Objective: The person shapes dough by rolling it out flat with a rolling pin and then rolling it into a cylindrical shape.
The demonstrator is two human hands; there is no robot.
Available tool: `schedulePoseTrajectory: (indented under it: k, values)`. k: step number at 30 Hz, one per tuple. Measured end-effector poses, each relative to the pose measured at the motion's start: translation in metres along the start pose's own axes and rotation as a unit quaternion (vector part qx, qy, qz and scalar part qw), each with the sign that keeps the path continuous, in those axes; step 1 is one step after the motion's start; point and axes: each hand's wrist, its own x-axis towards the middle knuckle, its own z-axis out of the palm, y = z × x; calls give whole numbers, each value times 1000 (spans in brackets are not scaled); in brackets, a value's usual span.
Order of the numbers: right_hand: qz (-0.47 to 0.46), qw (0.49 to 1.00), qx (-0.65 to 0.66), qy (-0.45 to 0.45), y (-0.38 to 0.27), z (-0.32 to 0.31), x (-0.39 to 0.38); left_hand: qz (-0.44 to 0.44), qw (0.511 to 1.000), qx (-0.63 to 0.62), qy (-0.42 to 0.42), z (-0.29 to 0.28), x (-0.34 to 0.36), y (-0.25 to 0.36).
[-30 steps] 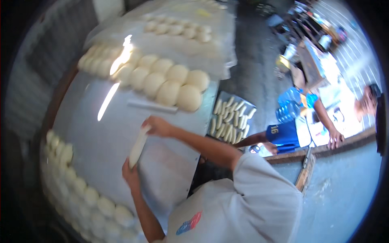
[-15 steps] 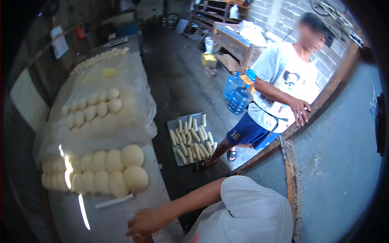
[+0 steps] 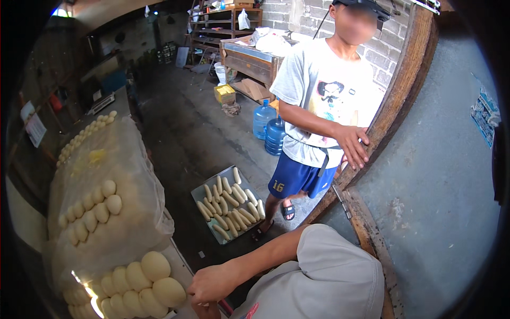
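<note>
My right hand [image 3: 211, 284] is at the bottom edge, beside the rows of round dough pieces [image 3: 155, 266] on the metal table [image 3: 180, 263]. Its fingers are curled down, and whatever they hold is hidden. Only a sliver of my left hand [image 3: 204, 309] shows beneath it, with the fingers out of sight. Farther along the same table, a clear plastic sheet [image 3: 135, 159] lies with smaller dough balls [image 3: 100, 210] by it.
A tray [image 3: 199, 190] of elongated dough pieces is on the floor. A person [image 3: 324, 95] stands at the right, a hand on the wooden door frame [image 3: 390, 122]. Water jugs [image 3: 264, 119], a workbench [image 3: 239, 58] and shelves [image 3: 204, 26] stand behind.
The view has swung up toward the doorway and person. My hands now sit lower in the picture, and the long dough piece they held a second ago is out of sight.
</note>
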Motion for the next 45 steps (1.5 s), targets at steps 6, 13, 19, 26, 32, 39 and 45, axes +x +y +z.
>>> schedulePoseTrajectory:
  k: [6, 13, 19, 26, 32, 39, 45]
  values:
    - [128, 988, 85, 19, 17, -9, -52, 37, 995, -66, -64, 40, 16, 26]
    - [223, 973, 41, 33, 40, -1, -82, -31, 991, -17, -131, 86, 29, 12]
    - [324, 939, 18, 114, 103, 8, -104, -30, 985, 154, -75, 82, 27, 8]
    - [450, 861, -147, 187, 244, -23, -140, -135, 968, 212, 0, 51, -21, -14]
    - [492, 816, -208, 222, 353, -5, -181, -198, 953, 223, 59, 44, -44, -17]
    - [677, 735, 25, -21, 342, 190, -263, -237, 942, 219, 87, 40, -44, -16]
    - [728, 648, 172, -143, 212, 330, -336, -145, 935, 296, 134, 34, -72, -68]
